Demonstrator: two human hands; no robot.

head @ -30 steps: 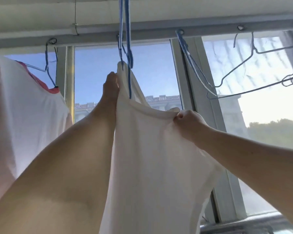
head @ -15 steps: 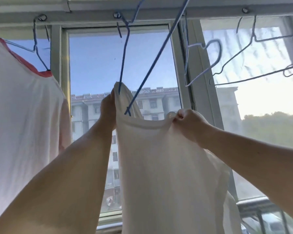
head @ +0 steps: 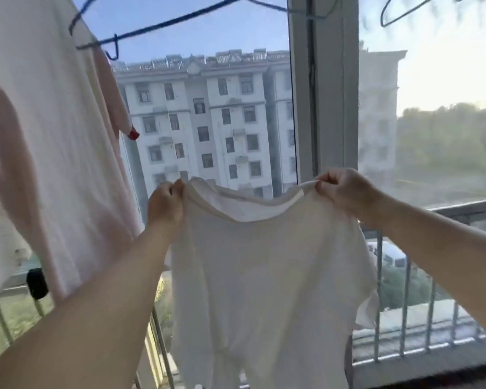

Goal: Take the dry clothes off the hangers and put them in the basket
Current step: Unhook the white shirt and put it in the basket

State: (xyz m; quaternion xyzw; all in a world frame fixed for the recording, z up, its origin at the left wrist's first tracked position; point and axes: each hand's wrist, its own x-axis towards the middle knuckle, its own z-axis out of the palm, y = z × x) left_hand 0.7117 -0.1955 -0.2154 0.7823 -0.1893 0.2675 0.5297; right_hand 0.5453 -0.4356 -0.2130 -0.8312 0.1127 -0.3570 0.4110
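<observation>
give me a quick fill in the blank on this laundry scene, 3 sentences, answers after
1. The white top is held up by ____ hands, the left hand and the right hand.
2. Each hand pinches the top at its ____.
3. The blue hanger above now carries ____.

Missing words: both; shoulder; nothing

Left hand (head: 166,204): raised, arm extended, fingers curled, pinching the shirt (head: 267,276) at one top corner. Right hand (head: 345,190): raised level with it, arm extended, pinching the opposite top corner.
</observation>
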